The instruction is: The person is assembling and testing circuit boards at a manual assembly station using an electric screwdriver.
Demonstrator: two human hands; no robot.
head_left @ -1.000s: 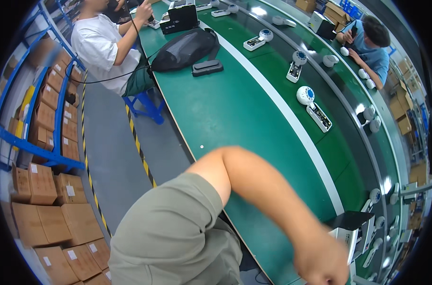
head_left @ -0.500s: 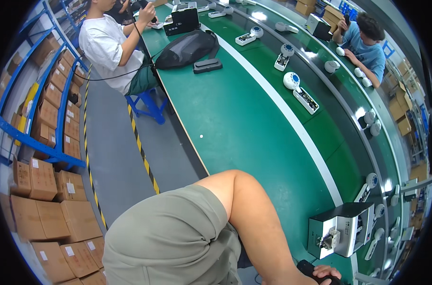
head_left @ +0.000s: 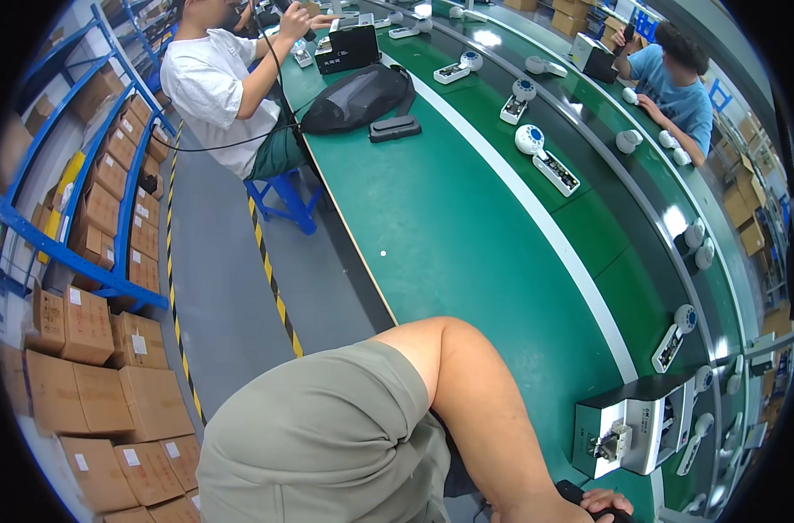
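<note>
My left arm, in a grey-green sleeve, rises from the lower edge, bends at the elbow and drops toward the lower right. At its end, my left hand [head_left: 608, 500] is partly cut off by the lower edge, its fingers curled around a black object [head_left: 571, 492] whose kind I cannot make out. Just beyond the hand stands a black-and-silver box-shaped machine [head_left: 628, 429] with a metal fitting on its front, at the right side of the green table [head_left: 466, 261]. My right hand is out of view.
Open white devices with round heads [head_left: 556, 173] lie along the green conveyor [head_left: 589, 231]. A black mesh bag [head_left: 357, 98] and black case [head_left: 395, 129] rest farther up the table. Co-workers sit at far left and far right. Cartons [head_left: 157, 401] and blue shelving [head_left: 74, 253] line the left.
The view has shifted slightly, so the table appears farther right. White devices on the conveyor have moved away from me, one coming out more from behind the machine. My left arm keeps its pose.
</note>
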